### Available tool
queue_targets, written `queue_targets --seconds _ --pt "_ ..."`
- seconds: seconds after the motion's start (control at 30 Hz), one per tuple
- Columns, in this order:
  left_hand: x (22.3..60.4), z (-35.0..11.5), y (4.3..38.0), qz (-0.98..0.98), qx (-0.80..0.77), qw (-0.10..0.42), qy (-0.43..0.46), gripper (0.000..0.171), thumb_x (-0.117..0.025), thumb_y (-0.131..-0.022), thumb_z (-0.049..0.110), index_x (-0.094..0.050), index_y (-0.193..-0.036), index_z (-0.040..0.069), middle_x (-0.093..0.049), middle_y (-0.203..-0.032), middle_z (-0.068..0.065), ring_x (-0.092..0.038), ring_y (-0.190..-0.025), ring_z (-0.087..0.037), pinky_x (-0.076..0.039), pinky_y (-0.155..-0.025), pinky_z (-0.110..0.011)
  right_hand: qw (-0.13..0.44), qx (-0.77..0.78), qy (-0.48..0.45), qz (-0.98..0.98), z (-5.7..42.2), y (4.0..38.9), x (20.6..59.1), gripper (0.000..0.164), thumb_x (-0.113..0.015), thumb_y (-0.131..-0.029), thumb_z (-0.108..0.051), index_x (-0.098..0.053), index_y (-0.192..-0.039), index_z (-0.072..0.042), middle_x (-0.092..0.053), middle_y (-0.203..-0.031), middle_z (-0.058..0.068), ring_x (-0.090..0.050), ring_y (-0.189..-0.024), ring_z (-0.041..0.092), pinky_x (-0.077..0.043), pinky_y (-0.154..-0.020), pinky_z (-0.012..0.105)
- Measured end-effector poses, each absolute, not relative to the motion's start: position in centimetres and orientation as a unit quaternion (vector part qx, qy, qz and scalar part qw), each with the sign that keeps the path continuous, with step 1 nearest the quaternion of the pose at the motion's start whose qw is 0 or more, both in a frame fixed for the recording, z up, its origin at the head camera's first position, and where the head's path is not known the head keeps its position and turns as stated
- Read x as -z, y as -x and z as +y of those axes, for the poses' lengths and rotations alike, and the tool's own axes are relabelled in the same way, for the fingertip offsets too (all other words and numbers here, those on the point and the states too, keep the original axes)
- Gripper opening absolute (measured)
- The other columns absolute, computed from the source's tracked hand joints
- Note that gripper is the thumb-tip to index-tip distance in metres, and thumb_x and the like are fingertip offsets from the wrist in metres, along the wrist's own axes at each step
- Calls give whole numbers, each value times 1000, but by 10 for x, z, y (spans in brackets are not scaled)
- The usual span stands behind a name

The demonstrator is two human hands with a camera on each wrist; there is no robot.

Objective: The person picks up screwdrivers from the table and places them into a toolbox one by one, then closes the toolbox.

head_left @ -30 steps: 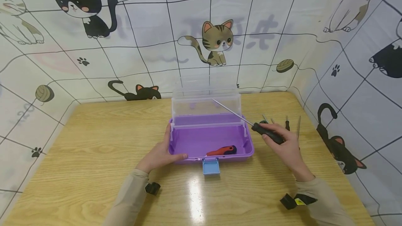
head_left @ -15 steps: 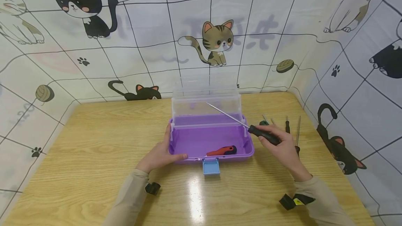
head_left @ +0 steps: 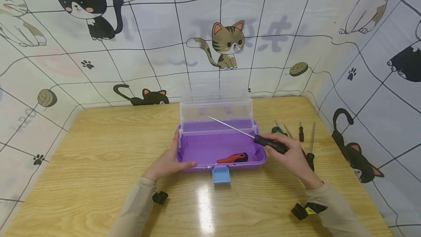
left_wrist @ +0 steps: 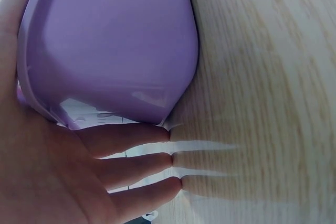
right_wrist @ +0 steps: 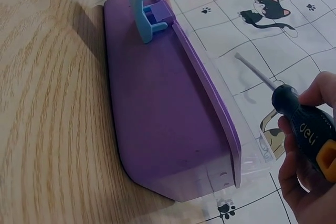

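Note:
A purple toolbox point(head_left: 200, 147) with its clear lid point(head_left: 215, 112) raised sits on the table. My left hand point(head_left: 166, 162) rests at its left front corner, thumb along the front rim. In the left wrist view its other fingers point(left_wrist: 134, 137) lie straight by the side wall, tips down at the wood. My right hand point(head_left: 294, 156) grips a long screwdriver point(head_left: 270, 144) by its dark handle, which shows an orange patch in the right wrist view. The shaft points left over the box. Inside the box lies a red-and-dark handled tool point(head_left: 232, 158).
Right of the box lie several more screwdrivers, among them a long black-handled one point(head_left: 310, 156), a short one point(head_left: 301, 132) and a green-handled one point(head_left: 277, 130). A blue latch point(head_left: 221, 175) juts from the box front. Cat-print cloth point(head_left: 158, 57) stands behind and at both sides.
My right hand has moved left and slightly down with the screwdriver, its tip passing farther over the box. More of the screwdrivers on the table show behind the hand. My left hand stays put.

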State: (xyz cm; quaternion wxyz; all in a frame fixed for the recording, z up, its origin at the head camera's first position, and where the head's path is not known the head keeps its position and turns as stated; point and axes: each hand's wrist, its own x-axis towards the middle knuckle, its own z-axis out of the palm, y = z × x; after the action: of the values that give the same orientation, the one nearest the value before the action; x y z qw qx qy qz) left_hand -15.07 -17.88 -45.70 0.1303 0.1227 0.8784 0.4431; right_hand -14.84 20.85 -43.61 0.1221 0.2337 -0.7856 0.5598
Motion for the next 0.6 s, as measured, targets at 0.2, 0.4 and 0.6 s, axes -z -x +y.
queue_targets --seconds 0.2,0.4,0.6 --pt "458 -179 151 876 -448 134 -118 129 -82 -74 42 19 -153 24 -26 -150 -29 -43 -128 -44 -32 -106 -55 102 -569 -261 -773 207 152 441 36 -67 -80 16 -68 -113 3 -66 -111 15 -60 -88 12 -49 -65 20" --pt "458 -180 151 876 -448 130 -122 129 -82 -74 41 19 -153 22 -28 -148 -32 -45 -125 -44 -33 -105 -55 92 -563 -272 -775 203 153 438 36 -66 -78 19 -68 -111 4 -67 -103 12 -54 -71 11 -44 -51 23" --pt "458 -180 151 881 -439 133 -116 130 -82 -74 43 19 -153 20 -30 -147 -32 -47 -124 -43 -34 -105 -53 77 -545 -280 -787 194 145 419 31 -65 -77 21 -66 -106 10 -65 -98 20 -52 -67 10 -44 -48 24"
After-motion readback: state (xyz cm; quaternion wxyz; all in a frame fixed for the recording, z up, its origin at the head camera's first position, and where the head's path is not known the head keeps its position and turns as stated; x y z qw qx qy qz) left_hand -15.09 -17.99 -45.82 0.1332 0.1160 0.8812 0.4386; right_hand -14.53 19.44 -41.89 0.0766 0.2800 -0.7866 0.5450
